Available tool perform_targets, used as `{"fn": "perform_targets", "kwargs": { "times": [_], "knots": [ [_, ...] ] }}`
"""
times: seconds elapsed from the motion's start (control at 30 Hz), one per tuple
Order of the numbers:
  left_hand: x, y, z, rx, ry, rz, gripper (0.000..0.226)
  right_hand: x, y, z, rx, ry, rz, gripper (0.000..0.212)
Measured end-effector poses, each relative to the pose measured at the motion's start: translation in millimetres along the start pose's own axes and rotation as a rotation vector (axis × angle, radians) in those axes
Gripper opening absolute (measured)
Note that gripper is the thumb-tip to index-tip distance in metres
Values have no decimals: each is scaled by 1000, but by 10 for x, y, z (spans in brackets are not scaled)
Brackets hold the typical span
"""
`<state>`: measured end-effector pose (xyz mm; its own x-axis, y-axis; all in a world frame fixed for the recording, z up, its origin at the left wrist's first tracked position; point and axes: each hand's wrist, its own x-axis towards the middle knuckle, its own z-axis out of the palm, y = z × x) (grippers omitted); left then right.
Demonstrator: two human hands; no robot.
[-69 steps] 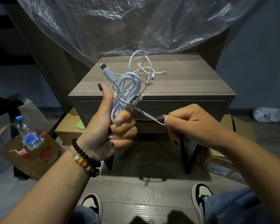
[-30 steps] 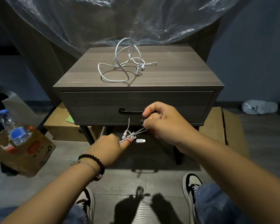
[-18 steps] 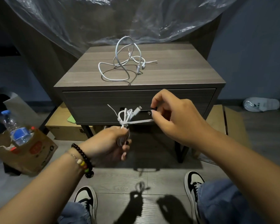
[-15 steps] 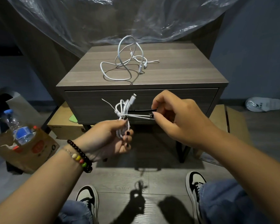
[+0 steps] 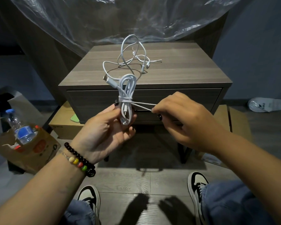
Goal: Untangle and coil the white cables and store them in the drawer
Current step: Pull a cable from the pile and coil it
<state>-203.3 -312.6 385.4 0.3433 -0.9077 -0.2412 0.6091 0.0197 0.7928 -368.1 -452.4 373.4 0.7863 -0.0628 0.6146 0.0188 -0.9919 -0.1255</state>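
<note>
From the head view, the left hand [image 5: 107, 132] holds the coil [image 5: 126, 98] upright in front of the drawer [image 5: 177, 101], thumb and fingers curled round its lower loops. A few turns of cable bind the coil just above that hand, and a plug [image 5: 107, 79] sticks out up and to the left of the coil's top. The right hand [image 5: 182, 120], just right of the left one, pinches the coil's free end between thumb and forefinger; two strands run taut from the binding across to that pinch. The drawer is closed, right behind both hands. Beyond the hands, on the counter [image 5: 185, 73], lies the loose cable [image 5: 130, 59], a tangle with one loop standing up and thin ends trailing to the right. A plastic sheet [image 5: 104, 18] hangs behind the counter. The left wrist wears a bracelet [image 5: 81, 161] of dark and coloured beads. Well left of the left hand a bottle [image 5: 20, 129] stands in a bag [image 5: 28, 151] on the floor. A box [image 5: 63, 125] lies under the counter behind the left hand. Far right of the right hand lies a slipper [image 5: 266, 104]. Below the hands two shoes [image 5: 196, 184] rest on the floor.
</note>
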Motion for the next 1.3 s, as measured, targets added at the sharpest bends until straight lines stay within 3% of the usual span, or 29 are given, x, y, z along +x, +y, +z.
{"fn": "perform_targets", "kwargs": {
  "times": [0.23,0.47,0.63,0.77,0.83,1.07,1.2,1.3],
  "knots": [
    [-24,-62,76,-75,-32,31,24,11,-44,70,29,1,26,24],
    [2,-95,94,28,-17,127,57,17,-123,141,55,32,94,31],
    [-28,-92,127,-63,-76,42,47,33,-171,177,74,156,147,35],
    [-60,-89,174,-170,-109,-19,40,57,-220,198,51,231,119,52],
    [-76,-96,184,-154,-119,-29,39,67,-224,200,-16,226,104,49],
    [-181,-60,216,133,-159,-6,41,103,-171,144,-236,226,21,27],
    [-157,-33,178,468,-29,70,31,97,-116,97,-202,64,48,22],
    [-140,-43,77,747,13,292,29,65,-73,99,-183,-83,124,18]
  ]
}}
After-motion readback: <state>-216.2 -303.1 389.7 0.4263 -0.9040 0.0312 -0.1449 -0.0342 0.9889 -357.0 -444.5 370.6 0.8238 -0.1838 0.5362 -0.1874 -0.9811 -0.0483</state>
